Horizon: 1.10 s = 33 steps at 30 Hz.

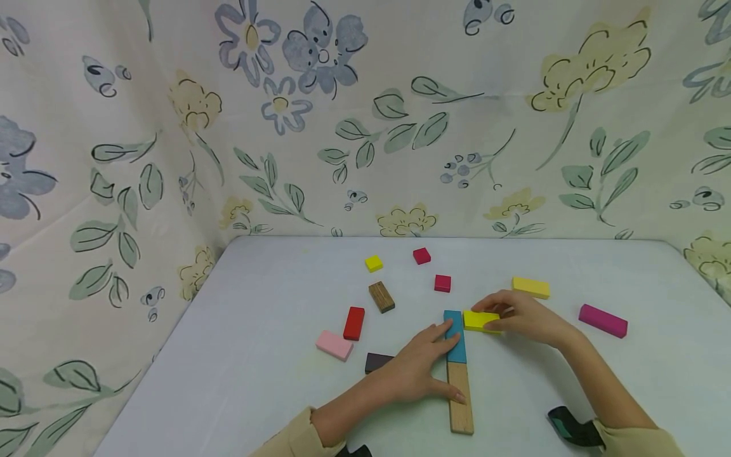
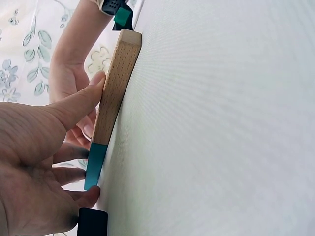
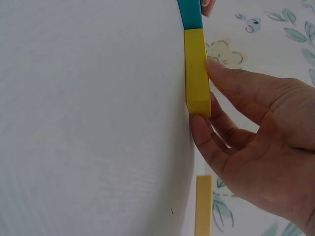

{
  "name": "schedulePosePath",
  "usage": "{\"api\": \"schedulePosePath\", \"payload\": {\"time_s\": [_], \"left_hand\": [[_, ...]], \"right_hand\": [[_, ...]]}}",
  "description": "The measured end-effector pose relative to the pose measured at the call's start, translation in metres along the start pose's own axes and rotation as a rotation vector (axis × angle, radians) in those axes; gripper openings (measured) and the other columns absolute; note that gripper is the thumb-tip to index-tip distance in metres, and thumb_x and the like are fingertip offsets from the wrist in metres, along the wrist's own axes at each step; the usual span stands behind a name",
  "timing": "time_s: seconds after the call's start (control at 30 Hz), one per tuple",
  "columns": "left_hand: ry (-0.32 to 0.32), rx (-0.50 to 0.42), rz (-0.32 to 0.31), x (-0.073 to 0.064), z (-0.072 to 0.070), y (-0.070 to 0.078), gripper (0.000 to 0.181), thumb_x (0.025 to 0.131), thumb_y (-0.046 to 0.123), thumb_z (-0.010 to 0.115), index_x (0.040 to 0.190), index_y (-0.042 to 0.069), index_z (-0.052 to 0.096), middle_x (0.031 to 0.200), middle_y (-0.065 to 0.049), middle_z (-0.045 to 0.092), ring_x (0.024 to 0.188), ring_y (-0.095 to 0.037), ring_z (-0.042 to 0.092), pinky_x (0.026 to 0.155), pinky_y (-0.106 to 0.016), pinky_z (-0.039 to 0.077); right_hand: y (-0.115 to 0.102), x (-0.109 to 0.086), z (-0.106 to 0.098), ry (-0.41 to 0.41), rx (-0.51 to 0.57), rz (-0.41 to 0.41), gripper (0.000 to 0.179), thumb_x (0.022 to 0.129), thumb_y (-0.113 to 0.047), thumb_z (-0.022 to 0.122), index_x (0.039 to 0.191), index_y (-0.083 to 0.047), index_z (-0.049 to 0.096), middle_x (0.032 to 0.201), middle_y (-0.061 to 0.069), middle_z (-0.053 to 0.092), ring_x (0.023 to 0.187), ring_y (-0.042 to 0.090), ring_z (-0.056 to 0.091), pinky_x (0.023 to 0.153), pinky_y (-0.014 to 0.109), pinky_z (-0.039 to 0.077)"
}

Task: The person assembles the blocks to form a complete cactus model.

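Note:
A blue block (image 1: 456,350) and a natural wood block (image 1: 461,419) lie end to end in a line on the white table. My left hand (image 1: 415,369) rests on them, fingertips on the blue one and thumb on the wood one. With thumb and fingers, my right hand (image 1: 531,318) pinches a bright yellow block (image 1: 478,320) set crosswise at the far end of the blue block. In the right wrist view the end of that yellow block (image 3: 196,73) meets the blue block (image 3: 191,14).
Left of the line lie a black block (image 1: 378,362), partly behind my left arm, a pink block (image 1: 334,345), a red block (image 1: 354,324) and a brown block (image 1: 381,297). Small yellow (image 1: 374,263) and red cubes (image 1: 442,283) sit farther back. Pale yellow (image 1: 531,287) and magenta blocks (image 1: 603,321) are at right.

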State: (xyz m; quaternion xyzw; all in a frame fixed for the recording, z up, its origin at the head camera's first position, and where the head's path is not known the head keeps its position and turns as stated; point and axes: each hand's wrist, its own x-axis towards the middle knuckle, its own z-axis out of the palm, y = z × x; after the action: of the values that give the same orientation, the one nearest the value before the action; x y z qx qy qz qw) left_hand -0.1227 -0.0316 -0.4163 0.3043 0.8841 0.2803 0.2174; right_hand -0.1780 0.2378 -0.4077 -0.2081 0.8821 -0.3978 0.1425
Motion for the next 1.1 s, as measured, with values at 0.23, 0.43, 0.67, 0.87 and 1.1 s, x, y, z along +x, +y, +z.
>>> {"api": "schedulePosePath", "payload": {"time_s": [0.23,0.43,0.67,0.87,1.1], "left_hand": [[-0.003,-0.001,0.001,0.0003,0.0006,-0.0003,0.092,0.090,0.045,0.083,0.166,0.021,0.037,0.177,0.004,0.020,0.162,-0.024,0.023,0.123,-0.043,0.038],[-0.001,0.000,0.004,0.0006,0.0009,-0.0008,0.092,0.090,0.044,0.083,0.166,0.020,0.037,0.177,0.003,0.021,0.161,-0.024,0.024,0.123,-0.043,0.038],[-0.004,0.005,-0.003,0.0009,0.0010,-0.0011,0.092,0.090,0.045,0.083,0.166,0.021,0.036,0.177,0.004,0.020,0.162,-0.024,0.023,0.124,-0.043,0.037],[-0.001,0.006,-0.012,0.0005,0.0007,0.0001,0.092,0.090,0.044,0.083,0.166,0.022,0.036,0.177,0.004,0.020,0.162,-0.024,0.023,0.124,-0.043,0.037],[0.000,-0.001,-0.009,0.0009,0.0009,-0.0007,0.092,0.090,0.044,0.083,0.166,0.022,0.036,0.177,0.005,0.020,0.162,-0.023,0.023,0.123,-0.043,0.038]], "right_hand": [[-0.0009,0.0018,0.0007,-0.019,0.022,-0.001,0.033,0.094,-0.006,0.078,0.124,0.004,0.072,0.123,0.019,0.073,0.103,0.025,0.064,0.085,0.016,0.053],[0.0005,0.0029,0.0008,-0.024,0.023,0.004,0.033,0.094,-0.006,0.078,0.124,0.004,0.072,0.123,0.019,0.072,0.104,0.024,0.063,0.085,0.017,0.054],[0.0020,0.0032,0.0007,-0.027,0.029,-0.001,0.033,0.094,-0.005,0.077,0.125,0.004,0.072,0.123,0.019,0.072,0.105,0.025,0.064,0.085,0.017,0.054],[0.0018,0.0031,0.0006,-0.028,0.033,0.004,0.033,0.094,-0.005,0.077,0.125,0.005,0.071,0.123,0.019,0.073,0.106,0.026,0.064,0.085,0.017,0.054],[0.0024,0.0034,0.0008,-0.029,0.039,0.007,0.033,0.094,-0.004,0.077,0.126,0.005,0.071,0.123,0.019,0.072,0.106,0.026,0.064,0.085,0.017,0.054]]}}
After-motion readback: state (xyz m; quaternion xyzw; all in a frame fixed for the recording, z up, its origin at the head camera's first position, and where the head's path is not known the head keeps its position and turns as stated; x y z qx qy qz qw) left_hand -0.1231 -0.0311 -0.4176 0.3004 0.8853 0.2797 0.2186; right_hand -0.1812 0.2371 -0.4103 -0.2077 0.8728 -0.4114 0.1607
